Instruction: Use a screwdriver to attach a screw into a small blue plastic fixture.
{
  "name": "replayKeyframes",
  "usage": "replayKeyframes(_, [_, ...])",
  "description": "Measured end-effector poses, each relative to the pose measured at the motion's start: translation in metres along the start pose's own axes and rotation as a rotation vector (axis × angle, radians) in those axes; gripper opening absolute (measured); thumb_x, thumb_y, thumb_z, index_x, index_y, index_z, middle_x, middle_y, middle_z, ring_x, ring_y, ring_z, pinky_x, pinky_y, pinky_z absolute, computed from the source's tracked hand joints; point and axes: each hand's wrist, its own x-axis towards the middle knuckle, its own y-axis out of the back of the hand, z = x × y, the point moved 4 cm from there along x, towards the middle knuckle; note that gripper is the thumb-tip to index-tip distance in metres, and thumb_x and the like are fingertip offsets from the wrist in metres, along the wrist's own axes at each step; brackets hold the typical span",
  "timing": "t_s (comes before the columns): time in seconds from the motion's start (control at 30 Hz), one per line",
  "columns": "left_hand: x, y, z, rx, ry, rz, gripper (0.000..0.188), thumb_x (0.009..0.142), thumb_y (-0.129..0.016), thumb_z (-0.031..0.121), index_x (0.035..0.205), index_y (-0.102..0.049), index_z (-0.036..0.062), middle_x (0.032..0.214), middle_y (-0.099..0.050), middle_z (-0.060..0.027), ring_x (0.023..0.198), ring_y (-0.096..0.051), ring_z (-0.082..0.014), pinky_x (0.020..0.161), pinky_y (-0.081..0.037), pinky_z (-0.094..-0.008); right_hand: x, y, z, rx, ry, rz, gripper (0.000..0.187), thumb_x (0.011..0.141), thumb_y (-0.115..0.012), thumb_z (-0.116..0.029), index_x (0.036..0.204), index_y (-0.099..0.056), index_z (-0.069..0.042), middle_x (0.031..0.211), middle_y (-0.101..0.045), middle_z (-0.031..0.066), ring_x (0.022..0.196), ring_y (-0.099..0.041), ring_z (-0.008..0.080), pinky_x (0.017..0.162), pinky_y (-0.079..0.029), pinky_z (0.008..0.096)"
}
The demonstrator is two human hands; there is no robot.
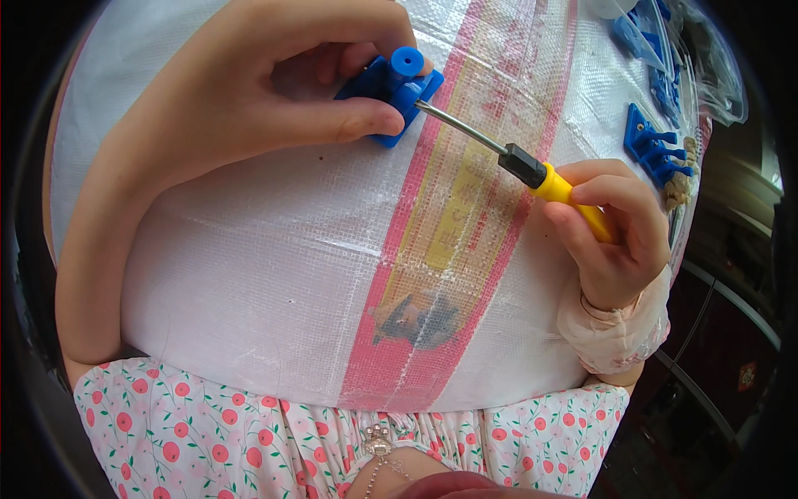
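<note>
My left hand (332,91) is closed around a blue plastic part (406,93) with a flat plate and a round knob-like post, its thumb pressing on the near side. My right hand (619,220) grips the yellow handle of a screwdriver (519,166) between thumb and fingers. The metal shaft slants up to the left, and its tip meets the side of the blue part just beside my left thumb. Whether a screw sits under the tip cannot be seen. The far side of the part is hidden by my fingers.
A white woven plastic sheet (249,266) with a pink and yellow printed band covers the round table. At the right edge lie a blue piece with several pegs (652,145), small beige pieces (677,187), and clear plastic bags (706,62) near more blue parts.
</note>
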Motion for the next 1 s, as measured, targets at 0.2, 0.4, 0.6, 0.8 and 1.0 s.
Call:
replayKeyframes(0.2, [-0.012, -0.004, -0.010, 0.009, -0.211, 0.178, 0.035, 0.072, -0.080, 0.019, 0.099, -0.066, 0.0024, 0.081, -0.049, -0.0041, 0.071, -0.050, -0.0144, 0.059, -0.039, -0.0237, 0.009, -0.008, -0.008, -0.042, 0.045, -0.064, 0.031, 0.073, -0.076, 0.006, 0.098, -0.060, 0.000, 0.092, -0.062, 0.0149, 0.077, -0.062, 0.0212, 0.069, -0.049, 0.0262])
replayKeyframes(0.4, [-0.015, -0.001, -0.012, 0.006, -0.170, 0.191, 0.035, 0.072, -0.080, 0.021, 0.098, -0.065, 0.0024, 0.081, -0.048, -0.0041, 0.071, -0.049, -0.0138, 0.059, -0.038, -0.0241, 0.005, -0.009, -0.004, 0.062, -0.061, -0.072, 0.040, 0.073, -0.071, 0.013, 0.103, -0.052, -0.003, 0.097, -0.059, 0.0162, 0.083, -0.061, 0.0187, 0.075, -0.050, 0.0249])
replayKeyframes(0.6, [-0.015, -0.002, -0.007, 0.013, -0.183, 0.209, 0.036, 0.072, -0.080, 0.021, 0.097, -0.064, 0.0016, 0.080, -0.047, -0.0043, 0.071, -0.048, -0.0143, 0.060, -0.038, -0.0252, 0.002, -0.008, -0.010, -0.036, 0.003, -0.140, 0.034, 0.075, -0.072, 0.011, 0.100, -0.053, -0.001, 0.098, -0.064, 0.0201, 0.084, -0.065, 0.0221, 0.075, -0.051, 0.0265])
replayKeyframes(0.8, [-0.015, -0.003, -0.009, 0.009, -0.177, 0.204, 0.036, 0.072, -0.079, 0.021, 0.097, -0.064, 0.0010, 0.080, -0.047, -0.0043, 0.071, -0.048, -0.0143, 0.060, -0.037, -0.0255, 0.002, -0.008, -0.009, -0.015, -0.040, -0.144, 0.031, 0.077, -0.071, 0.009, 0.100, -0.053, 0.000, 0.098, -0.064, 0.0199, 0.086, -0.065, 0.0208, 0.077, -0.050, 0.0256])
replayKeyframes(1.0, [-0.012, -0.003, -0.007, -0.012, -0.172, 0.215, 0.033, 0.072, -0.079, 0.018, 0.097, -0.064, 0.0009, 0.079, -0.047, -0.0043, 0.071, -0.048, -0.0140, 0.060, -0.038, -0.0255, 0.004, -0.008, -0.004, 0.026, -0.048, -0.055, 0.028, 0.075, -0.075, 0.006, 0.096, -0.057, 0.000, 0.089, -0.065, 0.0170, 0.075, -0.064, 0.0211, 0.067, -0.050, 0.0246])
